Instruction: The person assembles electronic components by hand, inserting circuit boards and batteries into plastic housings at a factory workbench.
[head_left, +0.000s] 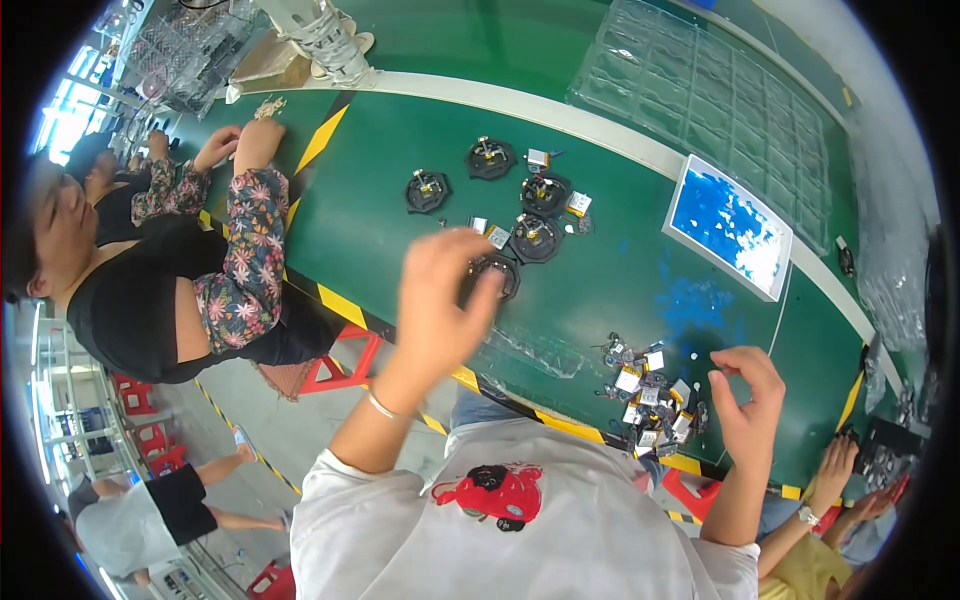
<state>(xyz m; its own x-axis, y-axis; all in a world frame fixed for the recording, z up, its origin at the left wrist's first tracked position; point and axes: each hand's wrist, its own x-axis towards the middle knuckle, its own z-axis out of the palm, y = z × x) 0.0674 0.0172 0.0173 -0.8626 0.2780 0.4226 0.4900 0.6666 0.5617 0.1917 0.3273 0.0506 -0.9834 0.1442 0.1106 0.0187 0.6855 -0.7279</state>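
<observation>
My left hand (440,300) is over a black octagonal housing (508,278) near the table's front edge. Its thumb and fingers are apart, and it partly covers that housing; nothing shows between them. Further back lie several more black housings (537,238) with small parts inside, some with a silvery battery cell (578,204) beside them. My right hand (750,400) is raised at the right of a heap of wired battery cells (655,395). Its fingers are curved, with a gap between thumb and forefinger and nothing visible in it.
A white box (778,284) with a blue inside holds small white pieces at the back right. Clear plastic trays (700,110) lie behind the pale ledge. A person in flowered sleeves (255,260) sits at the left; another person's hand (835,470) rests at the right.
</observation>
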